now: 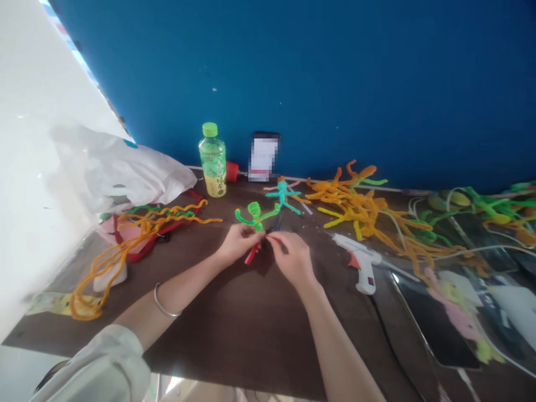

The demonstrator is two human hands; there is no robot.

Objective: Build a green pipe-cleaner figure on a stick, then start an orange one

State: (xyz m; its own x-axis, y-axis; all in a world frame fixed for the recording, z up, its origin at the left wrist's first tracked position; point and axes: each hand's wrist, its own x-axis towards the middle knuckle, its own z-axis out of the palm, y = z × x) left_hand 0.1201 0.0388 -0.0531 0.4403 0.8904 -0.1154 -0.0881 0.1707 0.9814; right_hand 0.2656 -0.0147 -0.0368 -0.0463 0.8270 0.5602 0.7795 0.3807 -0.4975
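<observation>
My left hand (238,243) and my right hand (292,255) meet at the middle of the dark brown table (234,329). Both pinch a green pipe-cleaner figure (256,215) whose head and arms stick up above my fingers. A red pipe-cleaner piece (252,255) pokes out below my left hand. A silver bangle (164,304) sits on my left wrist. A teal pipe-cleaner figure (283,195) lies just behind my hands.
A white glue gun (362,263) lies right of my hands. Orange pipe cleaners (355,206) are heaped behind it, more orange strands (125,245) at the left. A green-capped bottle (213,162), a phone (263,156) and a white plastic bag (125,173) stand by the blue wall.
</observation>
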